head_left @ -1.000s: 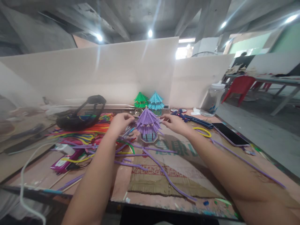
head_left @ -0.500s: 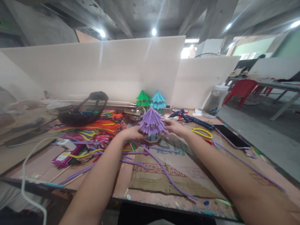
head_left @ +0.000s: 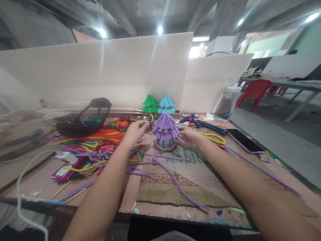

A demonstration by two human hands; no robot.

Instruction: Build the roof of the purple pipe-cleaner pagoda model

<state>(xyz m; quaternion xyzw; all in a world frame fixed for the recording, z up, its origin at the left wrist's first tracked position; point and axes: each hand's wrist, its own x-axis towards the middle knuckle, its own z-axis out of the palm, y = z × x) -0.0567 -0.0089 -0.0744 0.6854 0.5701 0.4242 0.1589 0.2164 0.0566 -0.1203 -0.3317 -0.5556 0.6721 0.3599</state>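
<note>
A small model pavilion [head_left: 165, 129] with a two-tiered purple roof of fuzzy pipe cleaners stands upright on a piece of cardboard [head_left: 180, 184]. Its pale walled base shows below the roof. Close to the roof's left edge is my left hand [head_left: 136, 133], its fingers bent and seemingly just off the model. My right hand [head_left: 190, 134] has its fingertips at the right edge of the roof, partly hidden behind it. Behind stand a green-roofed pavilion [head_left: 149, 104] and a light blue one [head_left: 166, 104]. Loose purple pipe cleaners [head_left: 175, 180] lie in front.
On the left are a pile of coloured pipe cleaners [head_left: 100, 140], a black headband-like object [head_left: 75, 124] and a purple device [head_left: 67, 169] with a white cable. A glue gun [head_left: 200, 123], phone [head_left: 244, 140], yellow coil [head_left: 214, 138] and clear bottle [head_left: 227, 105] stand or lie right.
My left hand has risen from the pavilion's base to beside its roof. My right hand stays at the right side. The camera view has shifted slightly.
</note>
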